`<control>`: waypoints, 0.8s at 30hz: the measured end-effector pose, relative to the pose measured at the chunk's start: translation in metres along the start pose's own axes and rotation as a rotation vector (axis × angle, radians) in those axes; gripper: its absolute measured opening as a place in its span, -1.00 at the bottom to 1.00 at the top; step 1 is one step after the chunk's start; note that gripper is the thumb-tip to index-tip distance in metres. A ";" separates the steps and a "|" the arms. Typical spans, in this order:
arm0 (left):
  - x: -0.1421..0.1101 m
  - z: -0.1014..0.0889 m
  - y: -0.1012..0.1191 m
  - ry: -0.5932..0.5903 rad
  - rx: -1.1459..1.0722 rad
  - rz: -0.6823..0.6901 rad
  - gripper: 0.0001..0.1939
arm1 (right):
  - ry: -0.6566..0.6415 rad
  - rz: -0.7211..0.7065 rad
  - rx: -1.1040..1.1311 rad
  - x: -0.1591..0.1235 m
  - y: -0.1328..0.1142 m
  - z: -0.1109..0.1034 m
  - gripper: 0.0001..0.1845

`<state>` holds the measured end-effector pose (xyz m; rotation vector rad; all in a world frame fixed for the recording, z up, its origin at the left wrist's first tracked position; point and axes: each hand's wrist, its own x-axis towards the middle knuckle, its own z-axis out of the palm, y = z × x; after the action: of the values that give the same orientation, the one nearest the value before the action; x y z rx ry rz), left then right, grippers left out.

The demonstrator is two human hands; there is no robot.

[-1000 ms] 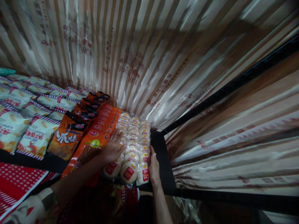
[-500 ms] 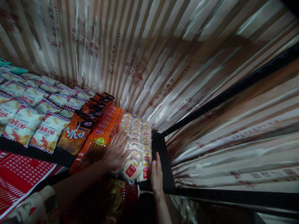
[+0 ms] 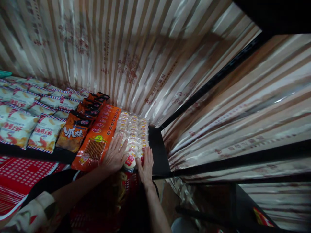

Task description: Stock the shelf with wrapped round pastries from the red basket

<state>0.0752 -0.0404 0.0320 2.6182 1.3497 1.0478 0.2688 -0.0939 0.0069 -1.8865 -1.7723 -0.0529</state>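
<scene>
Rows of clear-wrapped round white snacks (image 3: 132,131) with red and yellow labels lie at the right end of a black shelf (image 3: 159,150). My left hand (image 3: 115,153) rests flat, fingers spread, over their left column and the edge of the orange snack packets (image 3: 100,129). On the other side, my right hand (image 3: 146,163) lies with fingers stretched over the front right of the wrapped snacks, its thumb beside the frontmost one. Part of the front row is hidden beneath both hands.
Brown-and-black bags (image 3: 74,131) and white snack bags (image 3: 46,132) stand in rows to the left. A red plastic basket (image 3: 26,178) sits below the shelf front. Striped plastic sheeting (image 3: 126,48) hangs behind, with a black frame bar (image 3: 213,79) on the right.
My right hand has moved from beside the wrapped snacks onto their front right part. My left hand stays on the left side. The view has shifted toward the right.
</scene>
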 end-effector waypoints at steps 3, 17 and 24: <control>-0.025 -0.005 0.021 -0.007 0.007 0.034 -0.46 | 0.002 0.035 0.013 -0.010 0.004 -0.007 -0.32; -0.075 -0.001 0.051 -0.183 0.140 0.146 -0.53 | 0.130 -0.129 0.045 -0.021 -0.017 -0.018 -0.82; -0.074 0.005 0.058 -0.204 0.133 0.125 -0.52 | 0.091 -0.248 0.065 -0.007 -0.013 -0.011 -0.69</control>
<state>0.0901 -0.1295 0.0044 2.8454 1.2671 0.6985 0.2594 -0.1045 0.0181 -1.5862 -1.9111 -0.1678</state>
